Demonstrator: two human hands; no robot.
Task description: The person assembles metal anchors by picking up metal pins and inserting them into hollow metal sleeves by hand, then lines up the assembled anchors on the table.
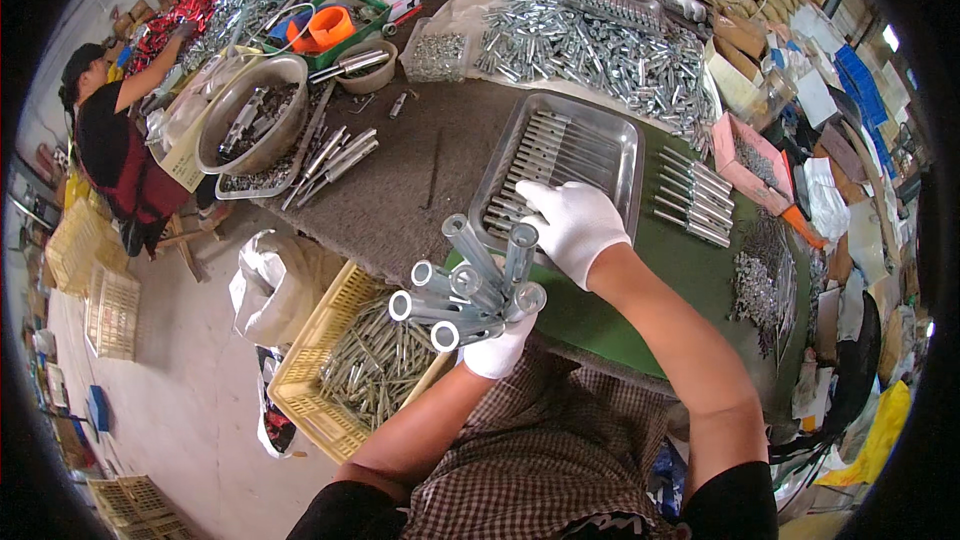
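My left hand [497,351], in a white glove, is closed around a bundle of several metal tubes [470,285], their open ends facing up and fanned apart. My right hand [572,228], gloved too, is over the near edge of a metal tray [633,155], just above the bundle. Its forefinger and thumb are apart, with the fingertips by the rods in the tray; its other fingers are partly hidden. In the tray lies a row of thin metal rods with thicker sleeves [540,145].
Several finished-looking metal pieces [695,195] lie right of the tray on a green mat [620,325]. Beyond is a heap of metal parts [570,40]. A yellow crate [290,380] of metal pieces stands at lower left. Bowls [290,70] sit at left. Co-workers are at left [110,130] and across the table.
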